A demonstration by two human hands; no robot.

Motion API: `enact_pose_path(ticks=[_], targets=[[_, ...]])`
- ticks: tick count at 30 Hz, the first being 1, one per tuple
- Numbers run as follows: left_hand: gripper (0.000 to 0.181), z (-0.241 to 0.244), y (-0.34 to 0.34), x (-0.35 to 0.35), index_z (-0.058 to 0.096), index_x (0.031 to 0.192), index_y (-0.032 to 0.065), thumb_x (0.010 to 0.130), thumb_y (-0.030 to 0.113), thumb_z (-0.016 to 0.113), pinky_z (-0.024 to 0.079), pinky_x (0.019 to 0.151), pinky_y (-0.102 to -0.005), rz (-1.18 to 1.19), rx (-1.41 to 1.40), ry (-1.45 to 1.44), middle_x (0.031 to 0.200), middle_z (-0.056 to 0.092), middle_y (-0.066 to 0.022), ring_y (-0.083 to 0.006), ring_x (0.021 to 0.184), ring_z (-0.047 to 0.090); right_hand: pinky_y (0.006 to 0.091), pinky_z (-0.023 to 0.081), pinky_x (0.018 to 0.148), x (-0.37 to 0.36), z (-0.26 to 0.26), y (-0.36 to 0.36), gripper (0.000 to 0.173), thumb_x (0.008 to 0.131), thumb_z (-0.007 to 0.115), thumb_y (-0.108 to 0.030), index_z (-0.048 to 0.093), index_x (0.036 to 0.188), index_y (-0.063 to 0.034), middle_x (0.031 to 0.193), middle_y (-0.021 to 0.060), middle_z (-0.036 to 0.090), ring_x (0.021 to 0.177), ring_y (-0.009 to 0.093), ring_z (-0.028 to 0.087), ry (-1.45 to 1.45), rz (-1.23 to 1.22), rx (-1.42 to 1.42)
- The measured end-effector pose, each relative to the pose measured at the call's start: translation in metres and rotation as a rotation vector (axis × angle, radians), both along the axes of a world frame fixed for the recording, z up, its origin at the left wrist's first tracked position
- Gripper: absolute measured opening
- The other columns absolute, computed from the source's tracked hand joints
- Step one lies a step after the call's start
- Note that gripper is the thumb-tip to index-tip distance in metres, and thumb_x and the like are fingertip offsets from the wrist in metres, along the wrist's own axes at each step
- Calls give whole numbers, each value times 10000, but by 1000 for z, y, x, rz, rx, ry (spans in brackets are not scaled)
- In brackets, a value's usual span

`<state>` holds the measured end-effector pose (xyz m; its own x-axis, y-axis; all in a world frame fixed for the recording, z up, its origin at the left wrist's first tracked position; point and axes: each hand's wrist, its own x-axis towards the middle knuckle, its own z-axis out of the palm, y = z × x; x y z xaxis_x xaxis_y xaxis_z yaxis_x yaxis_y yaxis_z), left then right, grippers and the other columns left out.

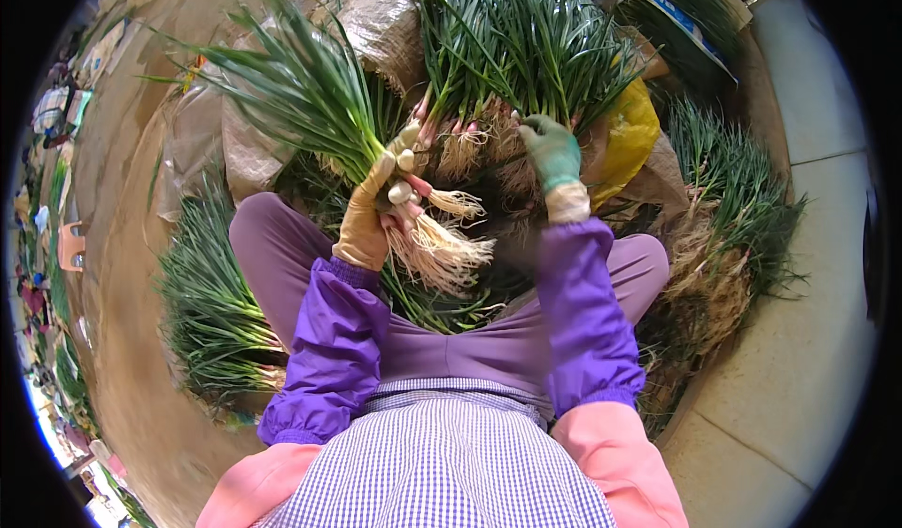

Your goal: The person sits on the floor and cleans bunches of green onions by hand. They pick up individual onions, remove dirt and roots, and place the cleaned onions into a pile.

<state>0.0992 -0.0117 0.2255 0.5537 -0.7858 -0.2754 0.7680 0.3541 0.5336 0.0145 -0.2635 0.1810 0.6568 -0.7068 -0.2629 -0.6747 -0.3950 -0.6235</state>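
Observation:
My left hand (373, 204), in a tan glove with whitish fingertips, grips a bunch of green garlic plants (338, 123). Their long leaves point up and left, while the pinkish bases and pale roots hang to the right of the hand. My right hand (553, 151), in a green glove, is at the lower edge of a large heap of the same plants (521, 49), its fingertips by the stem bases. Whether those fingers hold a stem cannot be told. Loose leaves lie between my legs, partly hidden by the roots.
Woven sacks (387, 28) lie behind the heap, with a yellow plastic bag (627, 140) at its right. More plants are piled left (211, 302) and right (726, 211) of my knees. Pale floor slabs (768, 359) run along the right; a pink plastic stool (71, 246) stands far left.

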Motion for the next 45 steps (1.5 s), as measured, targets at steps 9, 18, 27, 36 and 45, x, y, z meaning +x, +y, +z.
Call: enact_pose_path(ticks=[9, 18, 27, 36, 45], targets=[[447, -34, 8, 1, 489, 1207, -35, 879, 266, 521, 459, 432, -145, -205, 26, -75, 844, 635, -177, -129, 604, 618, 163, 389, 468, -19, -24, -33, 224, 842, 621, -243, 660, 962, -58, 773, -29, 638, 532, 30, 496, -548, -112, 808], [254, -47, -11, -13, 570, 1072, 46, 822, 91, 572, 498, 851, -408, -36, -323, 224, 942, 643, -90, -195, 841, 621, 196, 315, 462, -62, 22, 24, 347, 936, 446, -224, 492, 1114, 70, 672, -26, 494, 490, 53, 366, -942, -5, 1301], [296, -37, -3, -14, 555, 1050, -22, 886, 225, 559, 423, 622, -249, -14, -214, 300, 606, 378, 59, -60, 524, 367, 165, 336, 460, -79, 66, 53, 272, 888, 527, -231, 621, 973, 9, 639, -2, 562, 516, 42, 460, -701, -125, 851], [296, -19, -8, 5, 528, 1096, -12, 895, 205, 540, 453, 615, -246, -1, -105, 115, 639, 458, 28, -75, 599, 468, 254, 479, 612, -364, 63, -183, 389, 840, 591, -257, 554, 1096, 34, 910, 90, 615, 718, 142, 587, 179, -727, -629], [319, -42, -24, -12, 532, 1127, -14, 840, 110, 592, 532, 666, -329, -23, 44, 295, 902, 628, -55, -149, 691, 604, 311, 468, 728, -40, -3, -73, 290, 811, 597, -328, 656, 975, -96, 881, 83, 663, 798, 184, 623, 327, 0, -384]])
